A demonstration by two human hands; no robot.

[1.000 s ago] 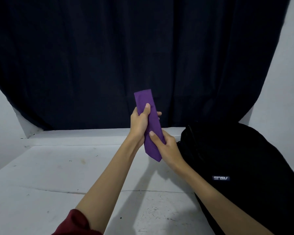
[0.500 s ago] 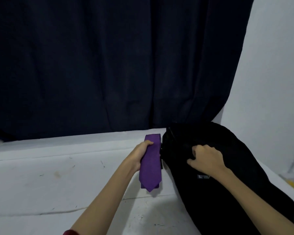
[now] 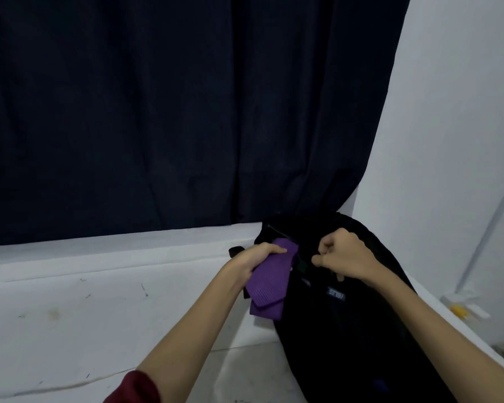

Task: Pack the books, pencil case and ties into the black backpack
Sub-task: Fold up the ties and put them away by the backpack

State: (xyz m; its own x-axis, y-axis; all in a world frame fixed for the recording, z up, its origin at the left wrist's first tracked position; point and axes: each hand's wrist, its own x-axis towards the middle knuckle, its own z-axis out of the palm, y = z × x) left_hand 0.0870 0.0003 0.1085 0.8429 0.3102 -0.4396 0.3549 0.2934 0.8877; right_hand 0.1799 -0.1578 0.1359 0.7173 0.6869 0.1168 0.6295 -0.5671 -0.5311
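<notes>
The black backpack (image 3: 346,330) lies on the white table (image 3: 99,315) at the right, its top end pointing away from me. My left hand (image 3: 256,257) grips a folded purple tie (image 3: 271,283) at the backpack's top opening; the tie's upper end sits at the dark mouth, its pointed end hangs toward me. My right hand (image 3: 344,257) is closed on the backpack's fabric at the top edge of the opening. No books or pencil case are visible.
A dark curtain (image 3: 172,112) hangs behind the table. A white wall (image 3: 454,126) stands at the right. Beyond the table's right edge lies some white and yellow clutter (image 3: 460,309). The table surface left of the backpack is bare and scuffed.
My left hand has carried the tie rightward to the backpack's opening. My right hand let go of the tie, moved onto the backpack and closed on its top fabric.
</notes>
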